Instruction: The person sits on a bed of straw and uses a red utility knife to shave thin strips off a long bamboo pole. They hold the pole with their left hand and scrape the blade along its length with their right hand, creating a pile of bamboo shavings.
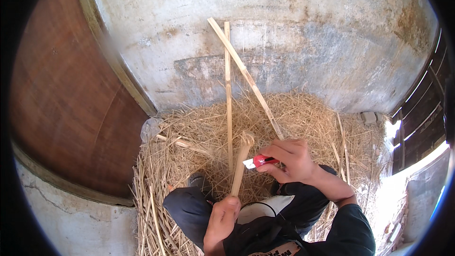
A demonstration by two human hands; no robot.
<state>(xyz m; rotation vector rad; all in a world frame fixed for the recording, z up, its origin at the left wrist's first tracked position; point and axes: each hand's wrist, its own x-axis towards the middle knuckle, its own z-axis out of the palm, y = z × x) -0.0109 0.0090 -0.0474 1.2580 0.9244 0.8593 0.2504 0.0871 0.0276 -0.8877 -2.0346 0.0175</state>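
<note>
My left hand (222,218) is closed round the lower end of a pale bamboo strip (241,168), which points up and away from me. Thin curled shavings (246,137) cling to its far end. In my closed right hand (291,161) is a red utility knife (262,160). Its bright blade points left, close to the strip's right side; I cannot tell whether the two touch. Both hands are in front of my bent knees.
Two long strips, one upright (228,80) and one slanting (246,76), lean on the stained wall (303,42). Straw and shavings (303,114) cover the ground. A brown door (80,95) stands left; dark slats (424,114) line the right, near a small grey block (368,117).
</note>
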